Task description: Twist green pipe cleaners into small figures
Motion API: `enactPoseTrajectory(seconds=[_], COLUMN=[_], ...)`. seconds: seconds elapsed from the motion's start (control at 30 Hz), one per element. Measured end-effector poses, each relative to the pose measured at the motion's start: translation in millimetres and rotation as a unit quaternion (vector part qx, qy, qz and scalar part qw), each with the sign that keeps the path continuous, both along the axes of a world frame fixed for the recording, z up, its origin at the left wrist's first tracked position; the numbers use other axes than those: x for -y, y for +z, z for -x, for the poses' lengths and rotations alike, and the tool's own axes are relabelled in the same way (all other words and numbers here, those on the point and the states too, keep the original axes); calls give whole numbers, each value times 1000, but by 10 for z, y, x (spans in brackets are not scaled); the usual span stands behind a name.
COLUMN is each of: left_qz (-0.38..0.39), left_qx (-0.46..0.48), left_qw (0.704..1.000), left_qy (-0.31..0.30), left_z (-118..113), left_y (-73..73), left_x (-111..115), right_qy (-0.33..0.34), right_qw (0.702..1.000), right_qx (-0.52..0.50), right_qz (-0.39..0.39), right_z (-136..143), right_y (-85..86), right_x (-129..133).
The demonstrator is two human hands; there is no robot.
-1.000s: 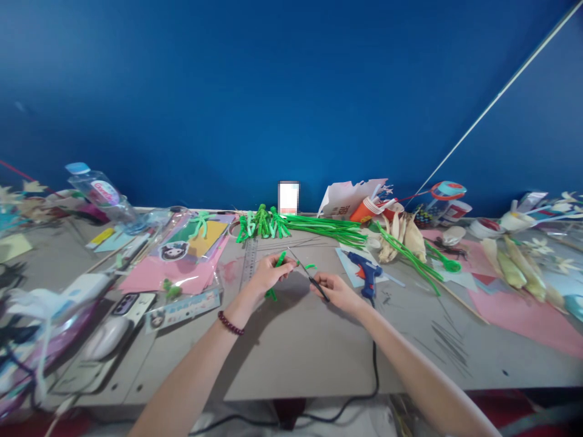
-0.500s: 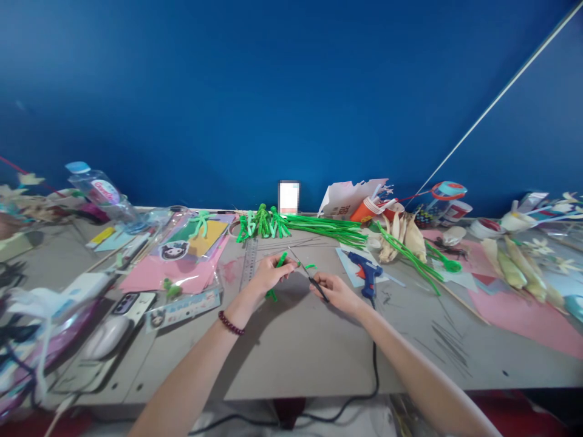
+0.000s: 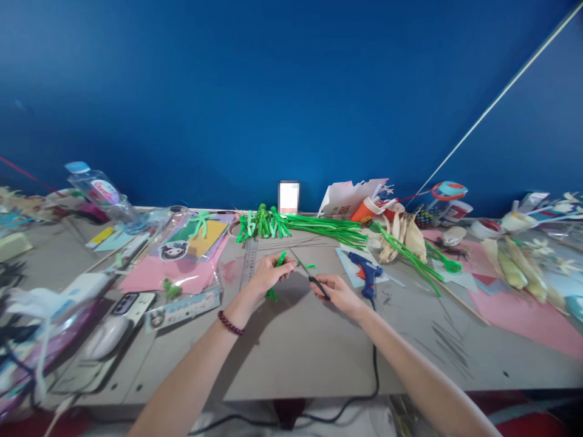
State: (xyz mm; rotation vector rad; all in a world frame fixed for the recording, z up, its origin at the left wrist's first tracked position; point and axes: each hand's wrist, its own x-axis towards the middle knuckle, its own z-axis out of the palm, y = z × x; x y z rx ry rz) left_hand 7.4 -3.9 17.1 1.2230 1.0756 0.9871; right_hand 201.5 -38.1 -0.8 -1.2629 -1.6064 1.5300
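My left hand [image 3: 272, 274] is closed around a short green pipe cleaner [image 3: 272, 294], whose ends stick out above and below the fingers. In my right hand [image 3: 336, 293] is a pair of black-handled scissors [image 3: 319, 286], fingers through the handle. The blades point up and left, their tips close to my left fingertips. A small cut green piece [image 3: 310, 266] lies on the table just behind the blades. Past my hands is a bundle of long green pipe cleaners [image 3: 325, 228], and beside it stand several twisted green bunches [image 3: 263, 223].
A blue glue gun [image 3: 368, 273] lies right of my right hand, its cord running off the front edge. A metal ruler [image 3: 249, 261] is left of my left hand. Pink paper [image 3: 175, 273], a phone [image 3: 130, 303] and a bottle [image 3: 102, 191] are further left; dried husks [image 3: 401, 240] lie to the right.
The scissors have shifted very slightly at the tips and handle. Both hands otherwise stay in nearly the same place.
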Motion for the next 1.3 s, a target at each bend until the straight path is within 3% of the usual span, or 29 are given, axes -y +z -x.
enactPoseTrajectory(seconds=[0.3, 0.43, 0.63, 0.87, 1.13, 1.23, 1.3], left_qz=[24, 22, 6, -18, -119, -219, -307], left_qx=[6, 42, 95, 55, -46, -121, -171], left_qw=[1000, 999, 995, 997, 991, 966, 931], left_qy=[10, 22, 13, 42, 43, 69, 95], left_z=[-5, -9, -3, -13, -4, -5, -3], left_y=[-31, -25, -46, -4, -116, -139, -149], left_x=[-10, -6, -7, 8, -11, 7, 22], right_qy=[-32, -76, -139, -124, -78, -76, -63], right_qw=[999, 994, 951, 931, 914, 909, 899], right_qx=[22, 71, 198, 259, 309, 329, 345], right_qz=[-21, -17, -191, -228, -252, -246, -261], right_z=[27, -27, -104, -100, -79, -66, -53], right_y=[-67, -130, -187, -267, -298, -273, -242], right_x=[-13, -67, -122, -113, -102, -79, -51])
